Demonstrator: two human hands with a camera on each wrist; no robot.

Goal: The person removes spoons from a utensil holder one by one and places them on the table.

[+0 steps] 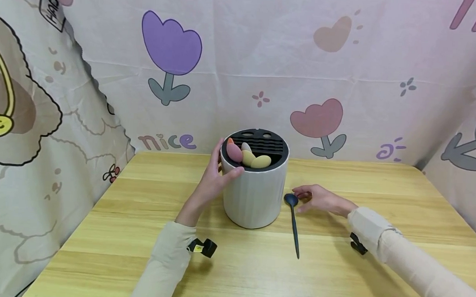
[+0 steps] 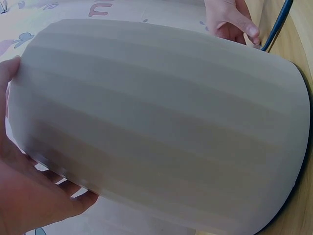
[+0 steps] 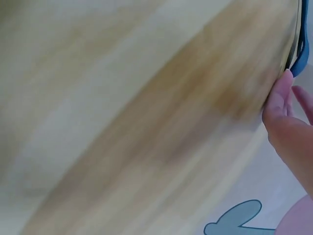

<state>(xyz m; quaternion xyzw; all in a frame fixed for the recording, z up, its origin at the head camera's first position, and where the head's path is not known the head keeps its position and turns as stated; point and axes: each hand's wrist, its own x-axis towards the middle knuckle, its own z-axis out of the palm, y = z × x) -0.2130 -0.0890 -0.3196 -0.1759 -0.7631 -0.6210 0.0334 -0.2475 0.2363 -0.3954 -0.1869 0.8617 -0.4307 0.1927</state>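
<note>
A white ribbed utensil holder (image 1: 253, 200) with a slotted black top (image 1: 260, 143) stands on the table. Rounded pink, yellow, white and orange pieces (image 1: 242, 156) stick out of its front opening; their lower parts are hidden. My left hand (image 1: 217, 176) grips the holder's upper left side, thumb at the front and fingers round the back. A dark long-handled spoon (image 1: 294, 226) lies right of the holder, bowl at the far end. Beside that bowl is my right hand (image 1: 317, 199), thumb and fingers apart. In the right wrist view its fingertips (image 3: 283, 85) are close against the blue-looking spoon (image 3: 302, 58).
The wooden table (image 1: 138, 233) reaches back to a printed cloth backdrop (image 1: 242, 55) close behind the holder. More cloth (image 1: 40, 202) hangs at the left side. Dark wrist mounts (image 1: 203, 248) sit under both sleeves.
</note>
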